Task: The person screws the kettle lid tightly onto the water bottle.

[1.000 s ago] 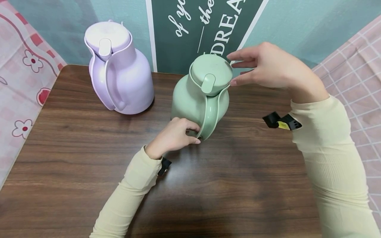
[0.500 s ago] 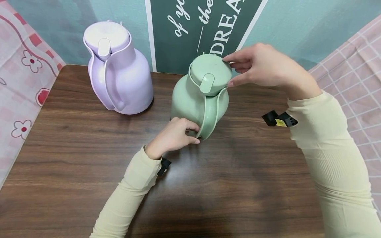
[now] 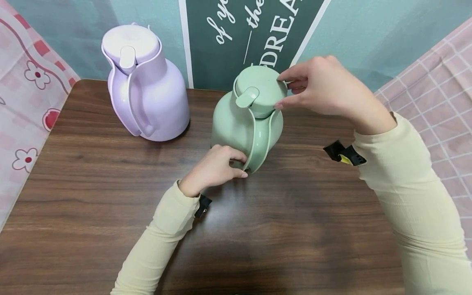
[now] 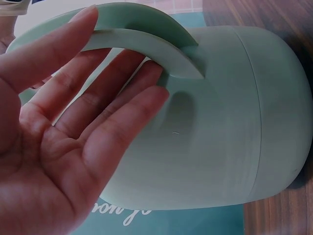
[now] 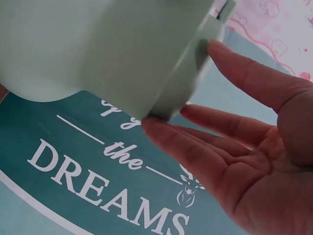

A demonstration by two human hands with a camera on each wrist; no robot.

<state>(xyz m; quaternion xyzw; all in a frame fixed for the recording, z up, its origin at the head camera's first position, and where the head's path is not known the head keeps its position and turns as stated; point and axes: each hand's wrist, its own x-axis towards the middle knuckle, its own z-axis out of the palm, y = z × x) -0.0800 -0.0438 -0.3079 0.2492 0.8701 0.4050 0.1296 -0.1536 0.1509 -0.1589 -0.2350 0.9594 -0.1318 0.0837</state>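
A green thermos jug [image 3: 229, 123] stands upright near the back of the table, its handle [image 3: 261, 141] facing me. My left hand [image 3: 216, 166] holds that handle low down; in the left wrist view the thumb [image 4: 80, 29] lies across its outside and the fingers reach behind it. At the top, my right hand [image 3: 324, 87] grips the round lid [image 3: 259, 80] at its right edge, thumb on the near side and fingers on the far side. The lid's lever [image 3: 248, 97] points left of the handle. In the right wrist view, fingertips and thumb meet the lid's rim [image 5: 178, 95].
A lilac thermos jug [image 3: 162, 98] stands to the left on the brown wooden table [image 3: 110, 196]. Behind both hangs a teal cloth [image 3: 354, 32] with a lettered panel. Pink patterned cloths border the left and right sides.
My right hand has moved left from beside the lid and taken hold of it. The lid has turned, its lever swinging left from the handle's line. My left hand has stayed put.
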